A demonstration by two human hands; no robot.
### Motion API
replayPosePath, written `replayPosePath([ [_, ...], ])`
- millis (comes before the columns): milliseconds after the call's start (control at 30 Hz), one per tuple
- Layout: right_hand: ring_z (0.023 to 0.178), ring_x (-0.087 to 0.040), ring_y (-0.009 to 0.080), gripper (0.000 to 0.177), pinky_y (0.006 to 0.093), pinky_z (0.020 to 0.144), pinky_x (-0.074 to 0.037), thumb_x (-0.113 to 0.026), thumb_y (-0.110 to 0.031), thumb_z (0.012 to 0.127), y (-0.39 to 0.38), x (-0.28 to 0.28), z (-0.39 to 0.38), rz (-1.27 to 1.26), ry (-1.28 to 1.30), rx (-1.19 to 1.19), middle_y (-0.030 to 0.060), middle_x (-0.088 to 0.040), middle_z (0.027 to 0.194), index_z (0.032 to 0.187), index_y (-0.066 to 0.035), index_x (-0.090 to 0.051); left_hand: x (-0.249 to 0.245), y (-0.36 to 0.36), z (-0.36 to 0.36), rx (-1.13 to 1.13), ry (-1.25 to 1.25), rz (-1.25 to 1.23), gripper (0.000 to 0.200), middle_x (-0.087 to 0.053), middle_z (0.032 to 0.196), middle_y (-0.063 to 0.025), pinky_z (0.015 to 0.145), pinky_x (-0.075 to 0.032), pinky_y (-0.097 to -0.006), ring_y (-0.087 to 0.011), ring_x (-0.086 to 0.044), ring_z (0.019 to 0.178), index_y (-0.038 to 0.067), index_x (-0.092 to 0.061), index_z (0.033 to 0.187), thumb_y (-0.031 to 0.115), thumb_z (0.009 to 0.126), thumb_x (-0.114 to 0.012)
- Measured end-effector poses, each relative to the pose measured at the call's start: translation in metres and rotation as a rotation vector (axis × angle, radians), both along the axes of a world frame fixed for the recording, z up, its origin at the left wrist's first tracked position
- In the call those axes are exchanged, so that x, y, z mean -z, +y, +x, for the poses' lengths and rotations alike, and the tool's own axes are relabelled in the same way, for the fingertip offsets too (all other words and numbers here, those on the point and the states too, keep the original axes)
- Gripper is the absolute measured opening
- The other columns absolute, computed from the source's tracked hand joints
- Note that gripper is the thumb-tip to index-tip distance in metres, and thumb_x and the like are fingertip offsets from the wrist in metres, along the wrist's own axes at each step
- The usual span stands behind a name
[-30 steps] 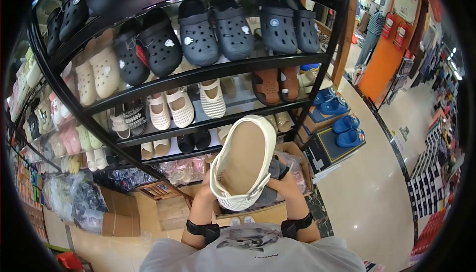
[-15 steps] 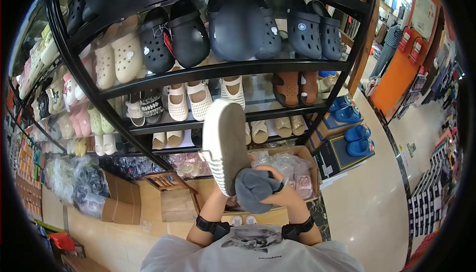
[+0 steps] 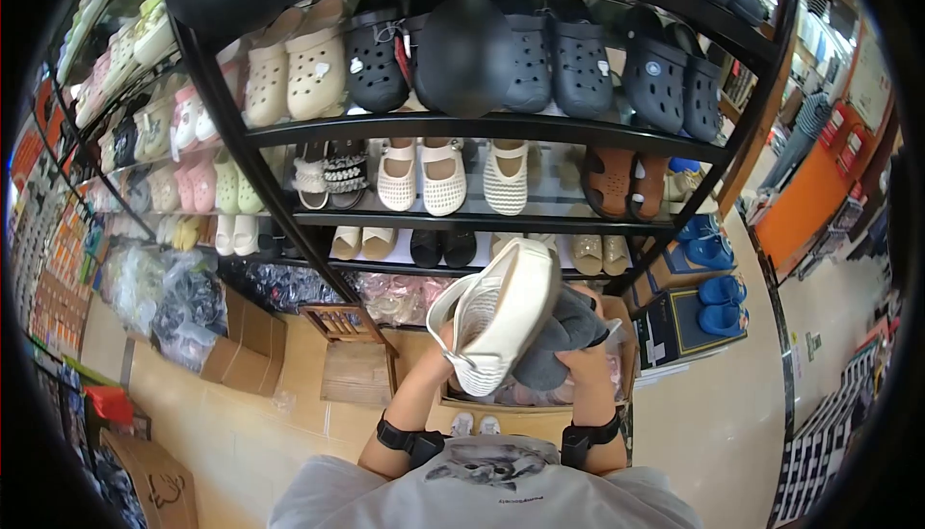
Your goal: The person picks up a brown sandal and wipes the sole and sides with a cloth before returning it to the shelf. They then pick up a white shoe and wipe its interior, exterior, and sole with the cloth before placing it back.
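Note:
In front of my chest, my left hand (image 3: 442, 354) grips a white woven shoe (image 3: 525, 288) with a strap. The shoe is tilted, its sole edge to the right and its striped upper and strap facing left. Most of my left fingers are hidden behind it. My right hand (image 3: 590, 363) is closed around a dark grey cloth (image 3: 541, 372), which is bunched against the shoe's right side. A similar white striped shoe (image 3: 507, 182) stands singly on the shelf ahead, beside a pair of white perforated strap shoes (image 3: 442, 179).
A black shelf rack (image 3: 501, 126) holds clogs and sandals in front of me. Below stand a small wooden chair (image 3: 355, 372) and an open carton (image 3: 621, 375) of bagged shoes. Blue clogs (image 3: 723, 305) sit on boxes at right. Another carton (image 3: 246, 356) is at left.
The white shoe has turned from showing its sole to showing its upper and strap, and it sits lower. The grey cloth stays against it in my right hand. The view has shifted left.

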State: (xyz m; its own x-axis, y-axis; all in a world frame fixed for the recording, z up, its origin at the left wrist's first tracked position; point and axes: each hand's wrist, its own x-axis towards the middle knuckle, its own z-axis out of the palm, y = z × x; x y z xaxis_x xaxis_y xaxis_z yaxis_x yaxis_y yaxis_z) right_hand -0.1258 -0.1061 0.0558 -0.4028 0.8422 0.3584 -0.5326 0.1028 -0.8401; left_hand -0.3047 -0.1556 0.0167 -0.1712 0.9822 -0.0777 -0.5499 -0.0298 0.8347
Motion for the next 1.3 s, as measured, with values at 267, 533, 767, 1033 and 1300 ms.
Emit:
replayPosePath([
  [267,0.103,-0.045,0.0151,0.069,0.0289,0.089,-0.036,-0.071,-0.006,0.065,-0.016,0.024,-0.034,-0.163,-0.328,-0.256,0.0074,-0.046,0.113,0.122,-0.005,-0.033,0.030,-0.009,-0.028,-0.180,-0.023,0.001,0.040,-0.054,0.107,-0.0062,0.078,-0.044,-0.0231,-0.0113,-0.053,0.094,0.000,-0.040,0.121,0.025,0.090,-0.041],
  [533,0.103,-0.047,0.0189,0.069,0.0314,0.089,-0.037,-0.070,-0.014,0.061,-0.009,-0.007,-0.038,-0.014,0.021,0.014,0.0091,-0.047,0.112,0.120,-0.004,-0.035,-0.002,-0.035,-0.030,-0.060,0.031,0.000,0.056,-0.046,0.120,-0.0109,0.089,-0.039,-0.0268,-0.0151,-0.047,0.106,-0.001,-0.030,0.128,0.037,0.088,-0.041],
  [767,0.100,-0.047,0.0153,0.064,0.0292,0.086,-0.038,-0.069,-0.010,0.066,-0.018,0.013,-0.051,-0.120,-0.300,-0.132,0.0079,-0.047,0.111,0.120,-0.002,-0.034,-0.004,-0.034,-0.034,-0.198,-0.162,0.000,0.042,-0.056,0.103,-0.0068,0.073,-0.047,-0.0217,-0.0111,-0.057,0.087,-0.002,-0.041,0.119,0.027,0.090,-0.038],
  [1033,0.100,-0.047,0.0183,0.058,0.0302,0.088,-0.038,-0.058,-0.003,0.072,-0.001,-0.002,-0.030,0.001,0.006,0.549,0.0094,-0.046,0.113,0.124,-0.004,-0.031,0.008,-0.025,-0.029,0.057,0.167,-0.087,0.042,-0.058,0.101,-0.0111,0.077,-0.044,-0.0243,-0.0137,-0.056,0.090,-0.005,-0.050,0.109,0.025,0.088,-0.030],
  [1300,0.098,-0.048,0.0164,0.062,0.0287,0.086,-0.038,-0.069,-0.008,0.067,-0.026,0.014,-0.040,-0.130,-0.257,0.139,0.0089,-0.048,0.108,0.119,-0.005,-0.035,0.011,-0.005,-0.020,-0.094,-0.200,0.005,0.043,-0.058,0.101,-0.0075,0.075,-0.046,-0.0221,-0.0122,-0.057,0.088,-0.002,-0.045,0.116,0.031,0.091,-0.034],
])
